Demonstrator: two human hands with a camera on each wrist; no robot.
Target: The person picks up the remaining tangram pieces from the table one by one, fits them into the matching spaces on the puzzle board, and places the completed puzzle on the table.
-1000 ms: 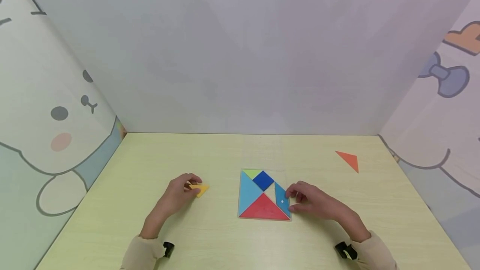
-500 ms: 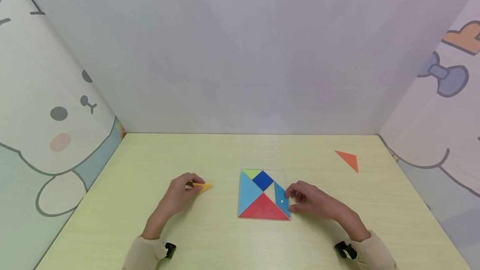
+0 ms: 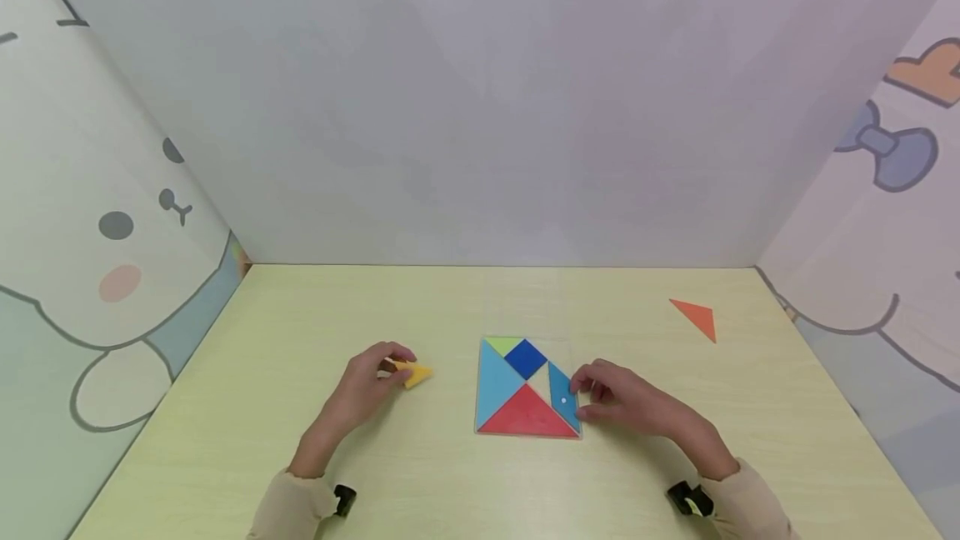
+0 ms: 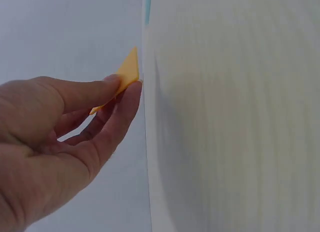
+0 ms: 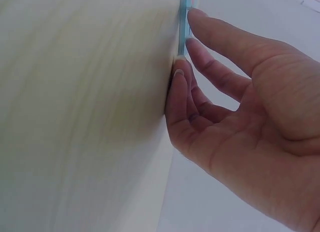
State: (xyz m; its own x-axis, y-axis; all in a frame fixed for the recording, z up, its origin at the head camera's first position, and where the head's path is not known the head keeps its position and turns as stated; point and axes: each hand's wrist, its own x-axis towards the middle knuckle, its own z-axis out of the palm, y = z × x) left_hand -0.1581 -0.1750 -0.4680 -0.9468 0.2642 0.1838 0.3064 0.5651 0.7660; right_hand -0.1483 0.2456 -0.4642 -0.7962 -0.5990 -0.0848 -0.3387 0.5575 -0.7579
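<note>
Between thumb and fingers, my left hand [image 3: 369, 386] pinches a yellow triangular tangram piece [image 4: 129, 69], held tilted above the table to the left of the puzzle. A clear tangram tray [image 3: 476, 419] lies mid-table. In it are a light blue triangle [image 3: 492, 382], a red triangle [image 3: 527, 415], a dark blue square [image 3: 526, 359], a lime triangle [image 3: 504, 345] and a blue parallelogram [image 3: 564, 398]. A pale triangular gap shows beside the parallelogram. My right hand [image 3: 626, 398] rests at the tray's right edge, fingertips and thumb touching there with fingers loosely bent.
An orange triangle [image 3: 699, 319] lies apart at the right rear of the pale wooden table [image 3: 420, 482]. A plain grey wall [image 3: 480, 107] rises behind, and cartoon-printed panels stand on the left and right.
My left hand has moved slightly right toward the tray, and the yellow triangle has turned between its fingers. My right hand stays at the tray's edge.
</note>
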